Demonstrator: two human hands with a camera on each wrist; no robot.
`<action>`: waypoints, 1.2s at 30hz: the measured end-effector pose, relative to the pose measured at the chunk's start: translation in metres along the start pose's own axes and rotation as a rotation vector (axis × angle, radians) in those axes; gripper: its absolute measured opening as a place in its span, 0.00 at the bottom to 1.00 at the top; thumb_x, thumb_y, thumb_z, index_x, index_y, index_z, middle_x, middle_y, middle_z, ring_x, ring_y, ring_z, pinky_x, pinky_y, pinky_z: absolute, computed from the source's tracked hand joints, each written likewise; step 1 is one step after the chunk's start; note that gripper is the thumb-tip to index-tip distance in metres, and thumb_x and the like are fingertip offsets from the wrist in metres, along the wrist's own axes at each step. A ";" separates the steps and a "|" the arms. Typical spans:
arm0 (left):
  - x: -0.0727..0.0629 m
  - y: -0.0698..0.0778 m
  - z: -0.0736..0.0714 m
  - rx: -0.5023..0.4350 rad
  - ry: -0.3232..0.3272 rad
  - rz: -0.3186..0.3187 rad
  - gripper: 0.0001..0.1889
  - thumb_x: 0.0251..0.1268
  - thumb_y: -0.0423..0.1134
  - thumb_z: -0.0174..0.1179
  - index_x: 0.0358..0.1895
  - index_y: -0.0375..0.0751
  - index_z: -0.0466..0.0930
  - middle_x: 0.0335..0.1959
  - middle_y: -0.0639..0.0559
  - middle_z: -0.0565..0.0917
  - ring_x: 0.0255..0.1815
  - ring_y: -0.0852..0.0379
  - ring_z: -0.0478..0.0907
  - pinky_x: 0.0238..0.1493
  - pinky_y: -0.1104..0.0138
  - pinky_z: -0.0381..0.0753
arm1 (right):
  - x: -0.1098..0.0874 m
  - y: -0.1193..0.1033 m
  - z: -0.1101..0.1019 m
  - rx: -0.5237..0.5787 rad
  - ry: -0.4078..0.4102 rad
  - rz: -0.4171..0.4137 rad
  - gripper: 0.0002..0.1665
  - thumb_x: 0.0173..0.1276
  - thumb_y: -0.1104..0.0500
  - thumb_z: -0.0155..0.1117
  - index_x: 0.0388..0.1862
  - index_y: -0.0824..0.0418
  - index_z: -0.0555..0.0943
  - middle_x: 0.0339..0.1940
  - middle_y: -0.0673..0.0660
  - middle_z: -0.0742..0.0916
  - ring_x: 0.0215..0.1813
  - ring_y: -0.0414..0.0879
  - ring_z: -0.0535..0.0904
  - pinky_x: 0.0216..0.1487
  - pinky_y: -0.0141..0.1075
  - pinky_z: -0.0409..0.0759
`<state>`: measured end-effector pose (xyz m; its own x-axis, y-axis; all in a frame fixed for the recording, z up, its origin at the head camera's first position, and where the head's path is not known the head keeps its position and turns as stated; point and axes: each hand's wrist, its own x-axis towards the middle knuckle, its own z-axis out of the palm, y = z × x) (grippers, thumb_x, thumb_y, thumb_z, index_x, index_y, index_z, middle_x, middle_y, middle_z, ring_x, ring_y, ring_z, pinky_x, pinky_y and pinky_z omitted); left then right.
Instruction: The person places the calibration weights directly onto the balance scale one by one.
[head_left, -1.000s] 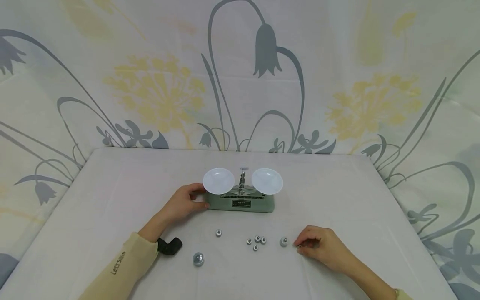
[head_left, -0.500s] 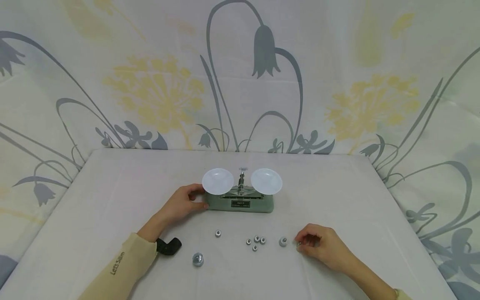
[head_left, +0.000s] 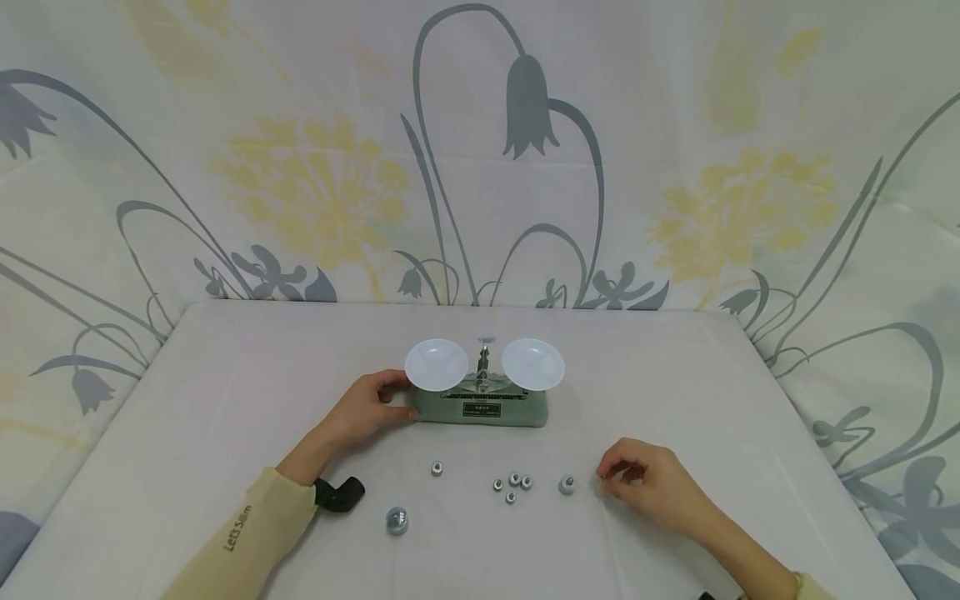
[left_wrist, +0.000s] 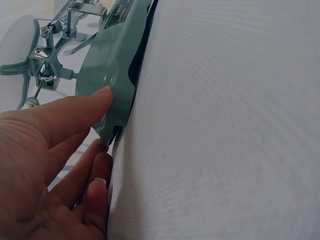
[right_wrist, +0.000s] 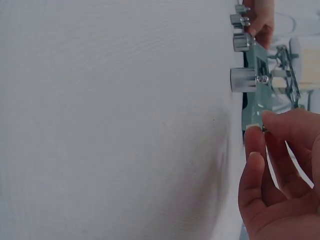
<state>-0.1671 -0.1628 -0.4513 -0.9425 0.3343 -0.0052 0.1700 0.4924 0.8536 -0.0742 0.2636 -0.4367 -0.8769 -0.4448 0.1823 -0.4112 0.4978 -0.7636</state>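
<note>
A green balance scale with two white pans stands upright on the table. My left hand grips the left end of its base, the thumb on the front face and the other fingers behind, as the left wrist view shows. My right hand pinches a tiny metal weight between thumb and forefinger, mostly hidden by the fingertips. Just left of that hand stands a larger silver weight. Several small knobbed weights cluster in front of the scale.
A lone small weight stands left of the cluster, and a big shiny weight lies nearer the front. A black wrist device sits under the left sleeve. A flowered cloth hangs behind the white-covered table.
My right hand has risen slightly and shifted a little right, away from the larger weight, with its pinch kept. My left hand stays on the scale's base.
</note>
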 end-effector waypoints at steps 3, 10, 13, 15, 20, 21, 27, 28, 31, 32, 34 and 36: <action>0.000 0.000 0.000 0.004 0.001 -0.001 0.27 0.55 0.35 0.73 0.59 0.33 0.78 0.58 0.41 0.81 0.60 0.43 0.74 0.60 0.48 0.72 | 0.004 -0.001 -0.003 -0.003 0.006 -0.025 0.17 0.53 0.74 0.74 0.34 0.55 0.83 0.34 0.48 0.86 0.35 0.39 0.81 0.35 0.33 0.82; 0.000 -0.001 0.000 0.007 0.000 0.003 0.27 0.55 0.35 0.73 0.59 0.33 0.78 0.58 0.41 0.81 0.60 0.43 0.74 0.60 0.48 0.72 | 0.012 -0.007 -0.011 -0.018 0.023 -0.056 0.15 0.55 0.73 0.75 0.35 0.55 0.84 0.34 0.48 0.86 0.35 0.39 0.81 0.35 0.32 0.82; 0.000 -0.001 0.000 0.009 0.001 0.001 0.27 0.55 0.35 0.74 0.59 0.33 0.78 0.58 0.41 0.81 0.60 0.43 0.74 0.60 0.49 0.72 | 0.017 -0.010 -0.016 -0.035 0.028 -0.074 0.15 0.55 0.73 0.75 0.35 0.56 0.84 0.34 0.47 0.86 0.36 0.39 0.82 0.35 0.32 0.82; 0.000 -0.001 0.000 0.008 0.003 -0.004 0.27 0.54 0.36 0.74 0.59 0.33 0.78 0.57 0.41 0.81 0.60 0.43 0.74 0.60 0.49 0.72 | 0.021 -0.011 -0.020 -0.043 0.028 -0.085 0.15 0.55 0.74 0.74 0.35 0.57 0.84 0.34 0.47 0.86 0.36 0.39 0.82 0.36 0.32 0.82; 0.000 0.000 0.000 0.009 0.006 -0.012 0.27 0.54 0.36 0.74 0.59 0.33 0.79 0.57 0.41 0.81 0.59 0.44 0.74 0.59 0.49 0.72 | 0.030 -0.015 -0.029 -0.064 0.027 -0.109 0.16 0.54 0.76 0.74 0.35 0.58 0.84 0.34 0.46 0.86 0.36 0.39 0.82 0.36 0.32 0.83; 0.000 0.000 0.000 0.010 0.006 -0.012 0.27 0.54 0.36 0.74 0.59 0.33 0.79 0.57 0.41 0.81 0.58 0.44 0.74 0.59 0.50 0.72 | 0.032 -0.015 -0.031 -0.067 0.026 -0.113 0.17 0.54 0.76 0.73 0.35 0.57 0.84 0.34 0.46 0.86 0.36 0.39 0.82 0.36 0.32 0.83; 0.000 -0.002 0.000 0.005 0.004 -0.003 0.27 0.55 0.36 0.74 0.59 0.33 0.78 0.57 0.41 0.81 0.59 0.43 0.74 0.59 0.49 0.72 | 0.044 -0.020 -0.040 -0.091 0.014 -0.143 0.21 0.54 0.76 0.73 0.36 0.51 0.84 0.35 0.47 0.86 0.36 0.39 0.82 0.37 0.31 0.82; 0.001 -0.002 0.000 0.005 0.003 0.000 0.28 0.55 0.36 0.74 0.59 0.33 0.78 0.58 0.41 0.81 0.60 0.43 0.74 0.60 0.49 0.72 | 0.047 -0.021 -0.042 -0.095 0.012 -0.149 0.21 0.54 0.76 0.73 0.36 0.50 0.84 0.35 0.47 0.86 0.36 0.39 0.82 0.37 0.31 0.82; 0.001 -0.004 0.000 0.004 0.002 0.007 0.28 0.55 0.36 0.74 0.59 0.33 0.78 0.57 0.41 0.81 0.60 0.43 0.74 0.59 0.49 0.72 | 0.054 -0.025 -0.046 -0.105 0.005 -0.173 0.22 0.54 0.76 0.73 0.36 0.50 0.84 0.35 0.45 0.86 0.36 0.39 0.81 0.37 0.31 0.82; 0.001 -0.004 0.000 0.004 0.002 0.009 0.28 0.54 0.36 0.74 0.59 0.33 0.78 0.57 0.41 0.81 0.60 0.43 0.74 0.59 0.49 0.72 | 0.057 -0.027 -0.048 -0.106 0.002 -0.180 0.22 0.54 0.76 0.73 0.36 0.50 0.84 0.35 0.45 0.86 0.36 0.39 0.81 0.37 0.31 0.82; 0.001 -0.005 0.000 0.005 0.003 0.011 0.28 0.54 0.36 0.74 0.59 0.33 0.78 0.57 0.42 0.81 0.60 0.43 0.74 0.59 0.49 0.72 | 0.062 -0.031 -0.050 -0.112 0.000 -0.191 0.22 0.54 0.76 0.74 0.36 0.50 0.84 0.35 0.44 0.86 0.36 0.38 0.81 0.37 0.30 0.82; 0.001 -0.005 0.000 0.008 0.004 0.011 0.28 0.54 0.36 0.74 0.59 0.34 0.79 0.57 0.42 0.81 0.60 0.43 0.74 0.60 0.49 0.72 | 0.067 -0.034 -0.053 -0.118 -0.002 -0.204 0.21 0.54 0.75 0.74 0.36 0.50 0.84 0.35 0.44 0.86 0.36 0.38 0.81 0.37 0.30 0.81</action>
<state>-0.1687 -0.1649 -0.4558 -0.9418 0.3362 0.0065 0.1826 0.4950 0.8495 -0.1322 0.2560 -0.3658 -0.7719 -0.5470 0.3241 -0.6066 0.4811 -0.6329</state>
